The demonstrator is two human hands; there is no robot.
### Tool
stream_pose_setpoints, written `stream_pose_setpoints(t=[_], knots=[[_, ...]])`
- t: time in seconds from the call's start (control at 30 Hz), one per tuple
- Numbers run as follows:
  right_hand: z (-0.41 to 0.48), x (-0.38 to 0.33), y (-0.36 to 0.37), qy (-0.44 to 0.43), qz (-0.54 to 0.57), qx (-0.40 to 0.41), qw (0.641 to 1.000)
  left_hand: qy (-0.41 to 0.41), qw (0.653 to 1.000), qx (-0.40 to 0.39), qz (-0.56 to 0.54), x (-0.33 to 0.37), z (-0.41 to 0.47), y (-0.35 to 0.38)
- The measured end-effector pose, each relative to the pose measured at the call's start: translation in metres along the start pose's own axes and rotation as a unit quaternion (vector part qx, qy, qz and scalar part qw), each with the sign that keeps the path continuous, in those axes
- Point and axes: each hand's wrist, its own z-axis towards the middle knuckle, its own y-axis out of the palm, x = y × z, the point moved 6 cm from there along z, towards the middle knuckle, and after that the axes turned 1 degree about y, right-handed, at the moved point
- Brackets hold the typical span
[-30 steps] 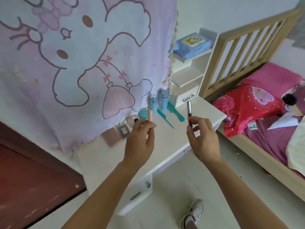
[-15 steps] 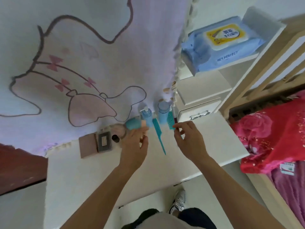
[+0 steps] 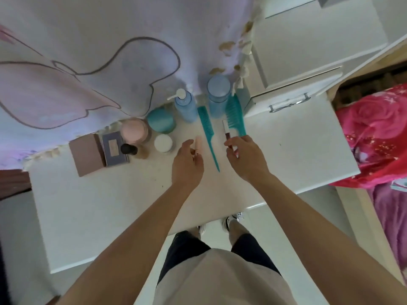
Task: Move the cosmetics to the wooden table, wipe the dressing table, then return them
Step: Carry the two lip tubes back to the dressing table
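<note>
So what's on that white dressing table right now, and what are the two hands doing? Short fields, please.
Surface: white dressing table
Left hand: fingertips at a peach plastic tube; grip unclear
Right hand: pinches a dark red lip gloss tube
Between hands: teal tail comb, lying flat
Back row: blue pump bottle, blue capped bottle, round teal jar, round pink jar, wide teal comb
Left end: flat brown palette

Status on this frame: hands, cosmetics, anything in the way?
Left hand at peach tube, grip unclear. Right hand pinches lip gloss tube over dressing table. Tail comb lies between the hands.
</note>
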Motion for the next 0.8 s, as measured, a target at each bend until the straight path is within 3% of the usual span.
stream_pose_setpoints(t=[0.23, 0.53, 0.7, 0.8], knots=[[0.011, 0.001, 0.022, 0.019, -0.027, 0.0, 0.999, 0.003, 0.994, 0.018, 0.105, -0.011, 0.016, 0.002], [0.003, -0.006, 0.008, 0.01, -0.045, -0.021, 0.999, 0.0, 0.996, -0.011, 0.089, -0.009, 0.003, -0.015], [-0.006, -0.035, -0.033, -0.026, -0.047, -0.012, 0.998, 0.042, 0.998, 0.032, 0.029, 0.007, -0.019, -0.063], [-0.009, -0.064, -0.061, -0.089, -0.028, 0.013, 0.996, 0.076, 0.992, 0.101, 0.018, 0.02, -0.037, -0.102]])
